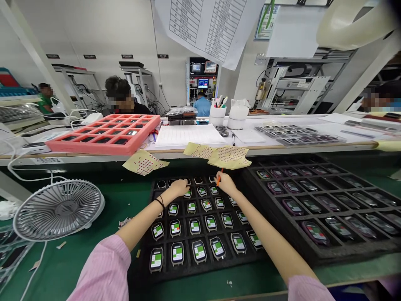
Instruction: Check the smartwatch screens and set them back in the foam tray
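From where I stand, the head camera looks down on a person at a green worktop [75, 267], pink sleeves [103, 271] reaching forward over a black tray [175, 274] of smartwatch bodies. The tray's long axis runs straight away from the person. Each watch [199, 251] sits in its own pocket, a rounded oblong with its long axis along the tray and a green, white and red screen facing up.

The left hand [179, 188] is at the far end of the tray, its fingers [185, 182] curved down onto the back row. I cannot tell whether that grip is closed on a watch or only resting there. The right hand [226, 184] is just beside it, its grip clenched on a thin orange stick [220, 176] whose tip points up and away, leaning slightly right.

Two yellow dotted sheets [229, 158] lie at the tray's far edge, and a third [145, 162] lies off to the left. A second black tray [344, 251] of watches sits to the right, its rows slanting across the view. A white desk fan [58, 211] stands to the left. Beyond, a red tray [103, 133] rests on a raised white bench [282, 146], and a co-worker [123, 98] sits across from it.
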A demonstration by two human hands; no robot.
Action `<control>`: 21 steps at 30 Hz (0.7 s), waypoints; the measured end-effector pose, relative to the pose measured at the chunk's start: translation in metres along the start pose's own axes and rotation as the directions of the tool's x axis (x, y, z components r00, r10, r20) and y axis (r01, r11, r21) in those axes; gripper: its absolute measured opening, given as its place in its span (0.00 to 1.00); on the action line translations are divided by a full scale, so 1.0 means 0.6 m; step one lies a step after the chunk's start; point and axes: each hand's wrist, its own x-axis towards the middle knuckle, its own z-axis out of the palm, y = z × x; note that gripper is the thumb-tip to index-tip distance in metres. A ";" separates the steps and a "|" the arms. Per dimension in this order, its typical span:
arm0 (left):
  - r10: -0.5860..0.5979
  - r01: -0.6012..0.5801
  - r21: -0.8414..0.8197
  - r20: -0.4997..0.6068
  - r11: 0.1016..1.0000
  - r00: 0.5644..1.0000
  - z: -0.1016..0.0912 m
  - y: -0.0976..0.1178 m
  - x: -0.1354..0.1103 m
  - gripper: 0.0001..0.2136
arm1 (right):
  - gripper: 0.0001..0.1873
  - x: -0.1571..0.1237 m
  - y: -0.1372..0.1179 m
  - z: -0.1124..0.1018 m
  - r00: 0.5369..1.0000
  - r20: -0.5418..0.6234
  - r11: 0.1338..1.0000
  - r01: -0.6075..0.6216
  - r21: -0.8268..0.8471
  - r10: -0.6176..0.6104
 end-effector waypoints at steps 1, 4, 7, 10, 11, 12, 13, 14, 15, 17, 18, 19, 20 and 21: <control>-0.011 0.011 -0.012 0.023 1.000 1.000 0.003 -0.003 -0.005 0.15 | 0.16 -0.005 -0.017 0.011 0.999 0.020 1.000 0.026 0.008 -0.026; -0.012 0.016 -0.061 0.067 0.998 0.998 0.013 -0.005 -0.008 0.15 | 0.16 -0.016 -0.063 0.042 0.992 0.096 0.996 0.079 0.037 -0.082; 0.033 -0.017 -0.140 0.117 0.990 0.993 0.015 -0.009 -0.004 0.17 | 0.17 -0.018 -0.088 0.061 0.985 0.150 0.995 0.071 0.063 -0.080; 0.103 -0.060 -0.251 0.162 0.966 0.981 0.014 -0.022 -0.001 0.26 | 0.17 -0.015 -0.096 0.066 0.977 0.199 0.992 0.053 0.116 -0.075; 0.126 -0.072 -0.291 0.169 0.954 0.977 0.015 -0.027 -0.001 0.29 | 0.17 -0.015 -0.096 0.067 0.974 0.214 0.989 0.049 0.143 -0.079; 0.148 -0.084 -0.332 0.173 0.940 0.974 0.015 -0.031 -0.001 0.30 | 0.17 -0.015 -0.097 0.068 0.971 0.225 0.984 0.045 0.175 -0.084; 0.171 -0.096 -0.373 0.173 0.923 0.970 0.017 -0.035 -0.001 0.30 | 0.16 -0.015 -0.097 0.069 0.968 0.233 0.977 0.039 0.211 -0.089; 0.195 -0.109 -0.413 0.172 0.904 0.966 0.018 -0.038 -0.002 0.29 | 0.16 -0.016 -0.097 0.070 0.967 0.236 0.968 0.031 0.250 -0.092; 0.217 -0.120 -0.453 0.169 0.884 0.961 0.020 -0.040 -0.002 0.28 | 0.16 -0.016 -0.097 0.071 0.967 0.236 0.957 0.021 0.291 -0.093; 0.251 -0.134 -0.525 0.158 0.840 0.955 0.023 -0.042 0.000 0.26 | 0.16 -0.018 -0.098 0.071 0.970 0.230 0.927 -0.008 0.376 -0.085; 0.262 -0.135 -0.557 0.153 0.819 0.953 0.024 -0.042 0.000 0.25 | 0.16 -0.018 -0.098 0.070 0.971 0.228 0.907 -0.028 0.419 -0.075; 0.266 -0.131 -0.587 0.149 0.798 0.952 0.024 -0.042 0.001 0.24 | 0.16 -0.019 -0.099 0.067 0.972 0.227 0.885 -0.050 0.464 -0.064; 0.265 -0.125 -0.616 0.141 0.778 0.954 0.024 -0.042 0.001 0.24 | 0.15 -0.020 -0.100 0.063 0.973 0.227 0.858 -0.072 0.508 -0.052; 0.258 -0.117 -0.645 0.128 0.755 0.958 0.022 -0.041 0.000 0.23 | 0.14 -0.022 -0.101 0.056 0.973 0.225 0.829 -0.092 0.552 -0.042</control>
